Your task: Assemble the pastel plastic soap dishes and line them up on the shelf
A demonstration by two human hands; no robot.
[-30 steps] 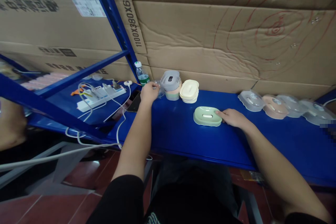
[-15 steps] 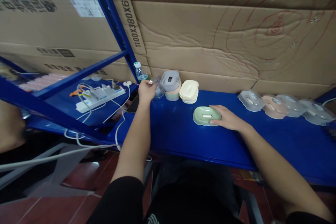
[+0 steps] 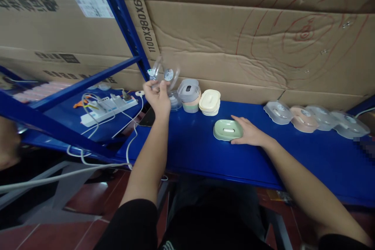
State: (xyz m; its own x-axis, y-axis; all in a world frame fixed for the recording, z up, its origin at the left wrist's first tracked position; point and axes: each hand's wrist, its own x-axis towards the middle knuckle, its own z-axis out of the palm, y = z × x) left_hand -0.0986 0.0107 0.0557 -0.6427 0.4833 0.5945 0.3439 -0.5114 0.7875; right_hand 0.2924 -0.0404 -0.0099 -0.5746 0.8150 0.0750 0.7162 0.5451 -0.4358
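My left hand [image 3: 157, 97] is raised over the left end of the blue tabletop, its fingers closed on a clear plastic lid [image 3: 169, 75] with a round sticker. The lid is tilted up and blurred by motion. Below it, more clear lids [image 3: 175, 103] lie stacked beside the grey dishes. A green soap dish [image 3: 222, 134] with a pale oval bar in its middle rests on the table. My right hand [image 3: 249, 132] grips its right end, thumb at the near side and fingers at the far side.
Stacked grey dishes [image 3: 189, 90] and cream dishes [image 3: 210, 101] stand along the back. Several lidded dishes, including a pink one [image 3: 304, 119], line the right. A bottle [image 3: 151, 73], power strip [image 3: 108, 109] and white cables [image 3: 130, 144] are at left, beside a blue frame post [image 3: 120, 15].
My left hand has lifted a clear lid up from the stack, and the lid is now turned upward. My right hand stays at the green soap dish.
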